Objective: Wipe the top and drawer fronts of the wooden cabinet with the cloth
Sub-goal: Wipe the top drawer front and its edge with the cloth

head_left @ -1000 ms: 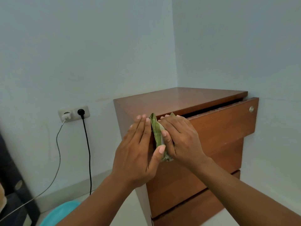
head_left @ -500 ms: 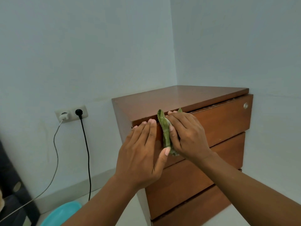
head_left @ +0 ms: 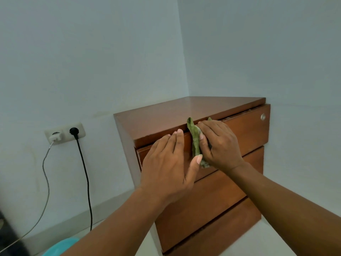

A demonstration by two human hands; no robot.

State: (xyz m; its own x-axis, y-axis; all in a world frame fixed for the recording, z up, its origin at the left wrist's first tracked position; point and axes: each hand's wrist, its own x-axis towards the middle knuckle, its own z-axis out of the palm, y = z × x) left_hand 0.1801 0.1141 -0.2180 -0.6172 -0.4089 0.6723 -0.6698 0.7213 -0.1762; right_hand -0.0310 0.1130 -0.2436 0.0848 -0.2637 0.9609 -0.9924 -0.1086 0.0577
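The wooden cabinet (head_left: 166,115) stands in the room corner with three drawer fronts facing me. My right hand (head_left: 219,145) presses a folded green cloth (head_left: 195,141) against the top drawer front (head_left: 247,130); its thumb lies over the cloth's edge. My left hand (head_left: 168,163) lies flat with straight fingers on the same drawer front, just left of the cloth, its thumb tip touching the cloth's lower part. The top drawer sits nearly flush under the cabinet top. Most of the cloth is hidden under my right hand.
A double wall socket (head_left: 64,134) on the left wall holds a white charger and a black plug, with cables hanging to the floor. A turquoise basin (head_left: 60,246) sits on the floor at lower left. A dark object (head_left: 11,237) fills the bottom left corner.
The top drawer, which stood pulled out a second ago, has been pushed in nearly flush by both hands. The hands stay on its front with the cloth.
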